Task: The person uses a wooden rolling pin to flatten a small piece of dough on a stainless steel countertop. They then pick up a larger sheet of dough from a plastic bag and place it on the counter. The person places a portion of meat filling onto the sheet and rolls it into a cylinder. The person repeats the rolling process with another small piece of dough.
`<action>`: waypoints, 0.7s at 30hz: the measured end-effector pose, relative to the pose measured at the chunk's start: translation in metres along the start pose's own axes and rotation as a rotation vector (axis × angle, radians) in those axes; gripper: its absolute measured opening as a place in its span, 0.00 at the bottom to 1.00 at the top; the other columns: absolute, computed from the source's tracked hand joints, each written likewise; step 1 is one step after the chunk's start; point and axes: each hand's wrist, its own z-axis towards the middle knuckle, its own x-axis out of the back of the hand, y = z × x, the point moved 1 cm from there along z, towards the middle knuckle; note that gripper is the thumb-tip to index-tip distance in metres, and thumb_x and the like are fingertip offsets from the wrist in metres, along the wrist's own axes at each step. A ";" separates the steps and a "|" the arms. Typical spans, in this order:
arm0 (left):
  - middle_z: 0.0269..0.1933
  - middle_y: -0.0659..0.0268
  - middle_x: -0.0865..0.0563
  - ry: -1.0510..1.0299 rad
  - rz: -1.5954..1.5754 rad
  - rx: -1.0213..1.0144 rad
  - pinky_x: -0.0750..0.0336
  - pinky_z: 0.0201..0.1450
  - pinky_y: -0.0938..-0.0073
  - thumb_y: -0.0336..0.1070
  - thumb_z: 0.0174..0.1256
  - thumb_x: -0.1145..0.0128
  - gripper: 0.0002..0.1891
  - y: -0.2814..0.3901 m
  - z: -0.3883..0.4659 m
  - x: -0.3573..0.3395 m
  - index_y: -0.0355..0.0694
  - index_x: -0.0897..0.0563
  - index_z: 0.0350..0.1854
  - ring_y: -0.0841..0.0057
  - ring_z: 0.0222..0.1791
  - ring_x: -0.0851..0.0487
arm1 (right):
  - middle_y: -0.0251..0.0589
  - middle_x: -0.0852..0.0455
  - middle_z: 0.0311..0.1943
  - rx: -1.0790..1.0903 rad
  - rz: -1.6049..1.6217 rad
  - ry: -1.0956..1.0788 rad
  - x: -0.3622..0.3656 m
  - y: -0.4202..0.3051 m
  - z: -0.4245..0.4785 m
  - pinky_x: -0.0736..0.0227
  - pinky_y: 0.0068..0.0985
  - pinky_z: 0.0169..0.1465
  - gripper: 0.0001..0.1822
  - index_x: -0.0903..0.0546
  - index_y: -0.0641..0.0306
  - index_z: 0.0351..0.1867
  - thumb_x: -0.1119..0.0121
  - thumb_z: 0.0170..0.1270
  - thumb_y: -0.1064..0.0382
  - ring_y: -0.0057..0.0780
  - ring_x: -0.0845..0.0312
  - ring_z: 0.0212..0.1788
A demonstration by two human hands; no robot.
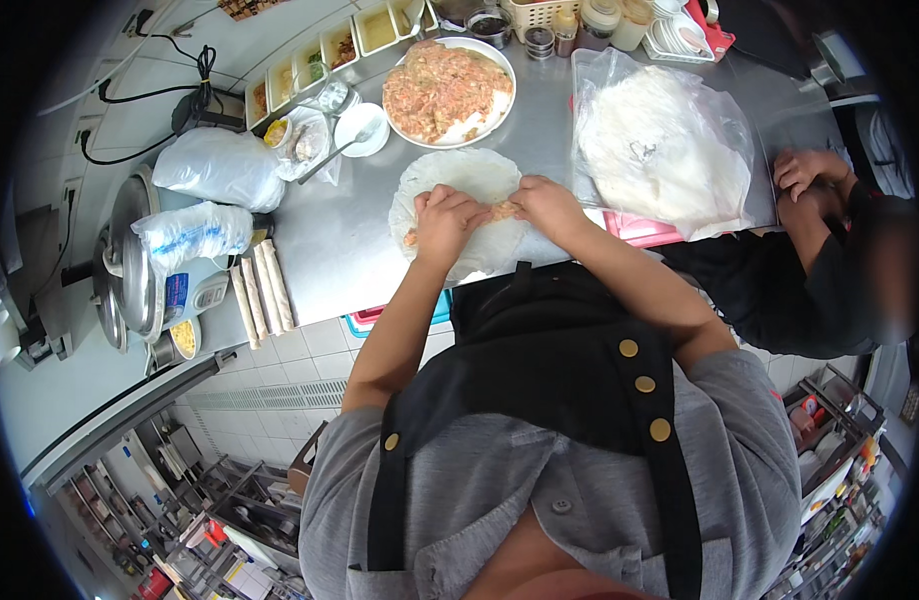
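Note:
A round, thin translucent wrapper sheet (459, 169) lies on the steel counter before me. A strip of ground meat filling (502, 212) runs across it. My left hand (448, 221) is on the filling at the left, fingertips bent down and together. My right hand (546, 206) pinches the strip's right part. Whether the fingers hold meat or only press it is partly hidden. Behind the sheet stands a white plate (393, 133) heaped with ground meat mixture (448, 90). Several long thin rolls (268, 289) lie side by side at the counter's left front edge.
A plastic bag of white sheets (662, 142) lies at the right, a pink tray (639, 229) under it. A white bowl with a spoon (362, 131), condiment tubs (339, 45) and plastic bags (219, 169) stand left. Another person's hands (804, 176) rest at the right.

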 end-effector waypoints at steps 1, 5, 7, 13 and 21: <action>0.39 0.83 0.12 -0.011 0.024 -0.016 0.38 0.56 0.64 0.48 0.53 0.25 0.10 0.001 0.001 -0.003 0.56 0.06 0.37 0.77 0.49 0.22 | 0.41 0.18 0.48 0.021 0.000 0.006 -0.002 0.000 0.000 0.21 0.38 0.57 0.18 0.13 0.59 0.47 0.26 0.52 0.66 0.43 0.20 0.58; 0.42 0.79 0.13 -0.002 0.061 -0.025 0.38 0.56 0.62 0.52 0.53 0.25 0.15 0.011 0.004 0.005 0.55 0.07 0.42 0.73 0.48 0.22 | 0.40 0.17 0.45 0.032 0.033 0.116 0.009 -0.007 -0.005 0.20 0.39 0.55 0.14 0.12 0.58 0.44 0.28 0.54 0.65 0.44 0.19 0.57; 0.45 0.77 0.13 -0.007 0.065 -0.020 0.37 0.57 0.61 0.53 0.53 0.25 0.17 0.014 0.004 0.011 0.55 0.08 0.45 0.71 0.49 0.22 | 0.40 0.16 0.44 0.040 0.061 0.138 0.016 -0.008 -0.005 0.20 0.39 0.55 0.13 0.12 0.56 0.44 0.29 0.55 0.63 0.44 0.19 0.56; 0.44 0.73 0.11 -0.061 0.152 -0.076 0.32 0.55 0.55 0.49 0.54 0.25 0.14 -0.002 -0.006 -0.018 0.54 0.07 0.42 0.68 0.51 0.18 | 0.39 0.15 0.44 0.095 0.032 0.131 -0.034 0.006 0.011 0.21 0.39 0.57 0.09 0.11 0.51 0.38 0.38 0.63 0.55 0.43 0.18 0.55; 0.38 0.74 0.11 -0.039 0.058 -0.057 0.36 0.58 0.60 0.44 0.55 0.25 0.09 0.026 0.013 -0.001 0.51 0.09 0.36 0.71 0.48 0.19 | 0.42 0.10 0.38 -0.071 -0.106 0.021 0.000 -0.006 0.000 0.17 0.43 0.48 0.06 0.14 0.58 0.34 0.40 0.62 0.61 0.46 0.12 0.47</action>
